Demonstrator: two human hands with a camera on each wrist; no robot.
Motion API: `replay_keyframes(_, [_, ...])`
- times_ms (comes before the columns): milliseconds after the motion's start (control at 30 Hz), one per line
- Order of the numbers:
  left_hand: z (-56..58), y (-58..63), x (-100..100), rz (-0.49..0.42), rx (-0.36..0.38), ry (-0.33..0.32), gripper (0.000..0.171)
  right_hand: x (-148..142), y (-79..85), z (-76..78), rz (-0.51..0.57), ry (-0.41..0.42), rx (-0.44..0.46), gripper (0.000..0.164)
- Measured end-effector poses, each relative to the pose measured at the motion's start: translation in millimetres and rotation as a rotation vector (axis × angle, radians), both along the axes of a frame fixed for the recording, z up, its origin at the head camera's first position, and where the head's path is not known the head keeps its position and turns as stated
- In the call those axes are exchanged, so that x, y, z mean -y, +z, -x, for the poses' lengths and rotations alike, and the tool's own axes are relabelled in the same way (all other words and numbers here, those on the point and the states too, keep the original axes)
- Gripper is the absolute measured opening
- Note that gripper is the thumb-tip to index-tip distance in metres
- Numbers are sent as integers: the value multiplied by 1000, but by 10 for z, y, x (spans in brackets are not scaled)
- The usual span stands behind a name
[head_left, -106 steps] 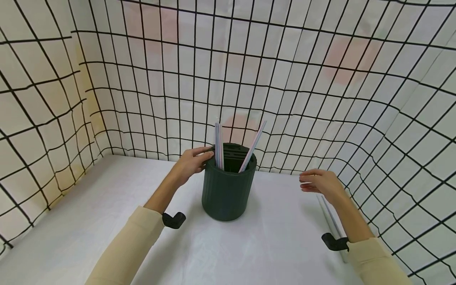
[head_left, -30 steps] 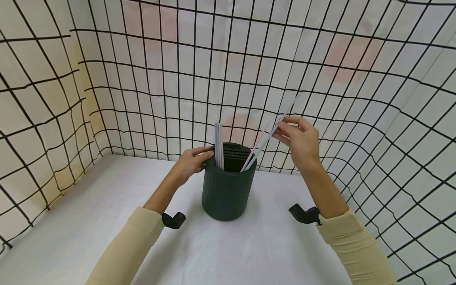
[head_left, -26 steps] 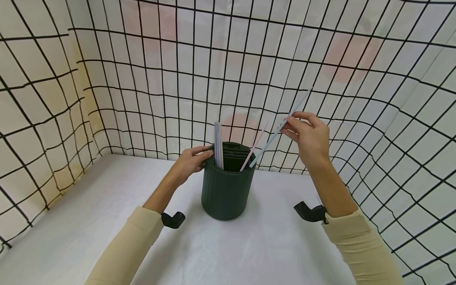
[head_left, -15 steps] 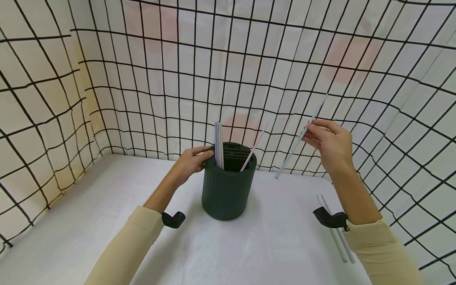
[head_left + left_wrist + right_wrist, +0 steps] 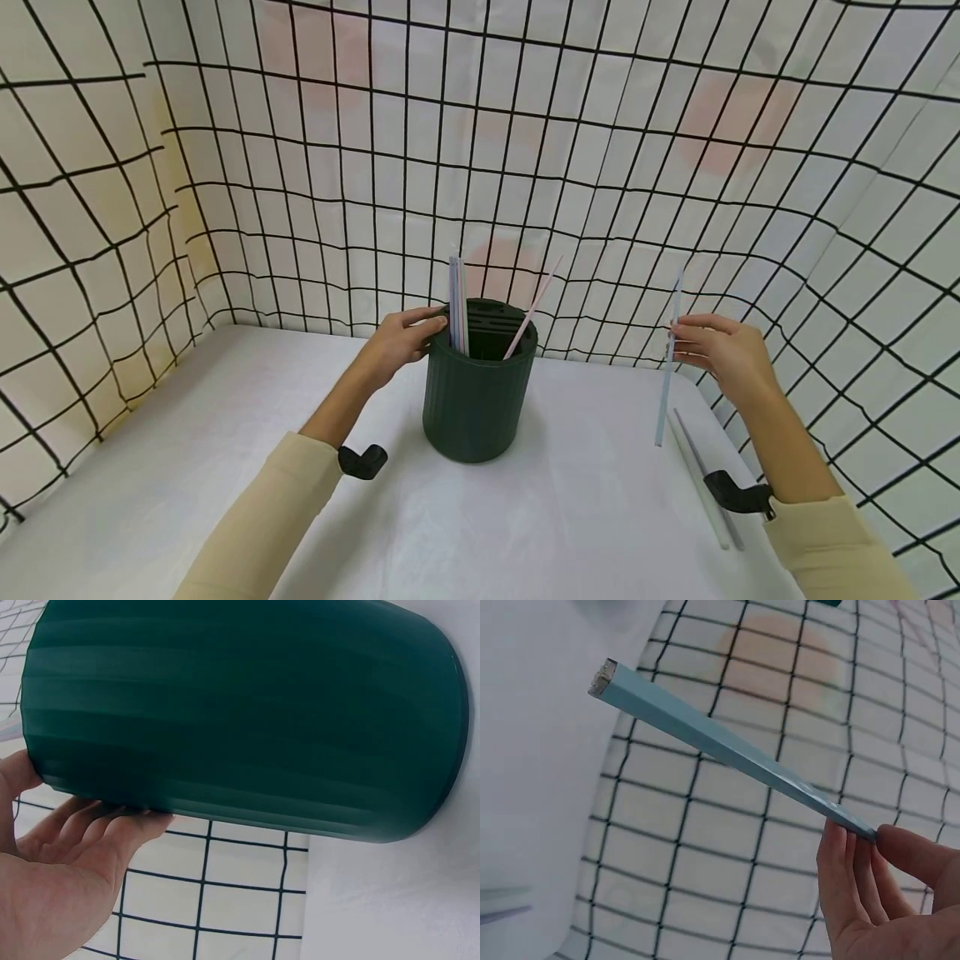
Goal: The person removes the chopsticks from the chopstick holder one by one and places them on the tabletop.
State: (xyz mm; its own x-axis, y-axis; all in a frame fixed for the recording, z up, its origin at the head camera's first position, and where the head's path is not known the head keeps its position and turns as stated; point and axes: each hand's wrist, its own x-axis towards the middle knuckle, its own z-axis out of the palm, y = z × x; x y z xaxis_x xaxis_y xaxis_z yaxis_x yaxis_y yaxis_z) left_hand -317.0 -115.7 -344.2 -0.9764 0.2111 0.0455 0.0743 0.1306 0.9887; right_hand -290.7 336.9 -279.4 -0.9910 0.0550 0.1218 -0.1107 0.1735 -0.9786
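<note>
A dark green ribbed utensil holder stands upright on the white table. My left hand grips its left rim, thumb at the top edge and fingers along the outside. Several pale chopsticks stand bunched at the holder's left, and one pink chopstick leans to the right. Off to the right, my right hand pinches a light blue chopstick between thumb and fingertips. It hangs nearly upright above the table, its thick square end lowest.
Two chopsticks, one whitish and one lilac-grey, lie side by side at the table's right, partly behind the right wrist camera. Black wire mesh encloses the back and both sides. The white tabletop extends forward.
My right hand, empty at first, has taken the light blue chopstick out of the holder and carried it right and down, turning it more upright. My left hand has stayed on the rim.
</note>
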Motion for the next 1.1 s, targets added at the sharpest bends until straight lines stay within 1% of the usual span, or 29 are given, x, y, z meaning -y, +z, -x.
replay_keyframes(67, [1,-2,-2,0,1,0,57,-110,-98,13,-49,-8,31,23])
replay_keyframes(200, [5,0,-3,-1,6,4,56,-300,-299,29,-150,-17,86,17])
replay_keyframes(300, [6,1,-5,0,5,7,55,-436,-486,50,-205,-15,121,31])
replay_keyframes(433, [3,1,-5,-5,3,3,55,-584,-735,73,-222,0,178,51])
replay_keyframes(667, [2,5,2,-18,12,-6,56,-765,-1093,100,-225,36,293,51])
replay_keyframes(800, [-3,12,5,-19,10,-5,56,-824,-1274,136,-184,26,365,44])
replay_keyframes(900, [-13,20,2,-24,13,1,55,-838,-1383,146,-182,3,412,32])
replay_keyframes(967, [-21,21,1,-28,13,-2,56,-835,-1440,144,-196,-12,433,28])
replay_keyframes(1100, [-29,21,1,-24,15,4,55,-827,-1526,140,-241,-24,441,31])
